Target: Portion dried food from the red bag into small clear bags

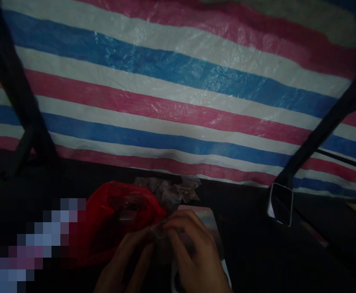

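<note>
My right hand (pixel 198 250) pinches the top of a small clear plastic bag (pixel 158 231) between thumb and fingers. My left hand (pixel 129 258) is at the bag's left side, with its fingertips against it; the dim light hides its exact grip and what the bag holds. Just left of my hands stands an opened red plastic bag (pixel 107 191) with clear packets inside. Several small clear bags with brownish contents (pixel 168 193) lie in a pile beyond it. Under and behind my right hand is a flat, pale, smooth-surfaced object (pixel 210 219), partly covered.
A rectangular device with a dark screen (pixel 281 205) leans against a dark pole (pixel 315 142) at right. Another dark pole (pixel 22 93) rises at left. Striped plastic sheeting (pixel 172 106) hangs behind the dark surface (pixel 245 240). A pixelated patch hides the lower left.
</note>
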Available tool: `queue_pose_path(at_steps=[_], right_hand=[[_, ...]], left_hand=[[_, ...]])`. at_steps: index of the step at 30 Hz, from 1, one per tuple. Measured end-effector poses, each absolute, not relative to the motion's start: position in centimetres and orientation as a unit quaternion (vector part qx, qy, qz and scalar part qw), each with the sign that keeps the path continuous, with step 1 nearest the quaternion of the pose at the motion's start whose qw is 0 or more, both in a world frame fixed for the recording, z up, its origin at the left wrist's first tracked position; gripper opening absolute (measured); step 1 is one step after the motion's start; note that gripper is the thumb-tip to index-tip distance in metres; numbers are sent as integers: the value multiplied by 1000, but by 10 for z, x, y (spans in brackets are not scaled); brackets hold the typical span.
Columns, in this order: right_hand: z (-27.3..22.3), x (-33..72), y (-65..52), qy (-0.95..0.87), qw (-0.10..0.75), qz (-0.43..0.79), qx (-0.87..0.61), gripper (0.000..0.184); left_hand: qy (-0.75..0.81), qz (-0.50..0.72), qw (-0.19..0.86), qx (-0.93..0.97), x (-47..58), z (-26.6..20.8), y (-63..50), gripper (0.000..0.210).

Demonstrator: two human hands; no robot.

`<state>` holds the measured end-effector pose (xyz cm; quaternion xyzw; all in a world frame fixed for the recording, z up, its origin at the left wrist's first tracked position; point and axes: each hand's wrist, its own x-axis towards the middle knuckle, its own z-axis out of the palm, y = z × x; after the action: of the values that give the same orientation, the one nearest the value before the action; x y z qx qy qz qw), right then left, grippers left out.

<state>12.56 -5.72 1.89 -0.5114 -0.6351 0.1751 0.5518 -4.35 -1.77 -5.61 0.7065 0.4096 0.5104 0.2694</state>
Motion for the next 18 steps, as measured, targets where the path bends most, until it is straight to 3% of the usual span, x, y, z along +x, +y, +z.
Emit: queue_pose_path(at_steps=[7, 18], right_hand=[[2, 109, -52, -498, 630, 279, -527, 30], [7, 105, -49, -467, 639, 286, -541, 10]], left_hand=[[479, 500, 389, 608, -56, -35, -9, 29], [477, 481, 457, 577, -45, -21, -13, 37]])
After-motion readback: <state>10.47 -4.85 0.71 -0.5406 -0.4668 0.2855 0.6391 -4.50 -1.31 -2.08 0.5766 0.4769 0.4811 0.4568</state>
